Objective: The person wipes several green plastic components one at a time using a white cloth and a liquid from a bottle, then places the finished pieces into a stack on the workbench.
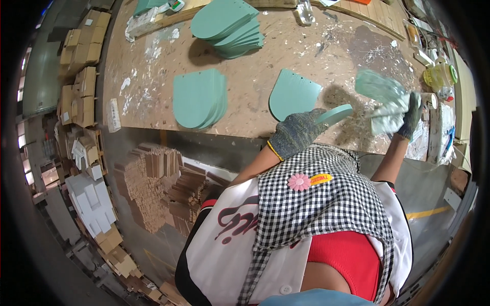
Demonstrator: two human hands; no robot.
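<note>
My left hand (298, 133), in a dark knitted glove with a yellow cuff, grips a green panel (335, 115) seen nearly edge-on above the table's front edge. At the right, my gloved right hand (411, 117) is closed on a crumpled whitish rag or sheet (386, 118), smeared by motion. A pale green, see-through blur (378, 84) joins its upper side; I cannot tell whether it is part of the same thing. Just beyond my left hand a round-ended green panel (294, 94) lies flat. Further left sits a small fanned stack of green panels (196, 99).
A taller stack of green panels (224, 25) stands at the back of the stained worktable (143, 97). A clear yellowish jar with a green lid (440, 75) is at the right edge. Wooden strips (153, 178) are piled below left; cardboard boxes (84, 92) line the far left.
</note>
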